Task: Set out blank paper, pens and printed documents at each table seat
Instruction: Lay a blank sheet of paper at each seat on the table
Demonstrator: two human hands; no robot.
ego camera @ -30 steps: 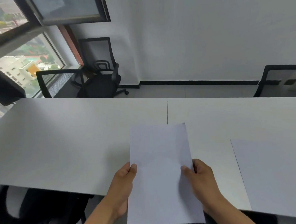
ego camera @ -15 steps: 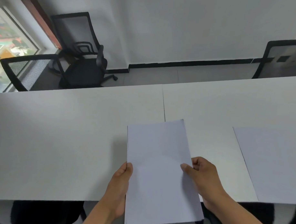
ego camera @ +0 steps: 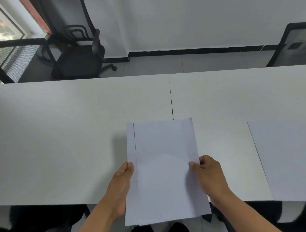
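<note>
I hold a small stack of blank white paper (ego camera: pixel 164 168) over the near edge of the white table (ego camera: pixel 70 139). My left hand (ego camera: pixel 121 187) grips the stack's left edge, thumb on top. My right hand (ego camera: pixel 207 175) pinches the right edge of the top sheet, which sits shifted to the right so a strip of the sheet below shows along the left side. Another blank sheet (ego camera: pixel 286 158) lies flat on the table to the right. No pens or printed documents are in view.
The table is two white tops joined at a seam (ego camera: pixel 171 99). A black office chair (ego camera: pixel 78 59) stands beyond the far edge at left, another chair back (ego camera: pixel 297 44) at far right. Dark chair seats (ego camera: pixel 46 218) show under the near edge. A window is at upper left.
The camera tilted down and nearer the table. My right hand slid the top sheet rightward, uncovering a strip of the sheet underneath on the left.
</note>
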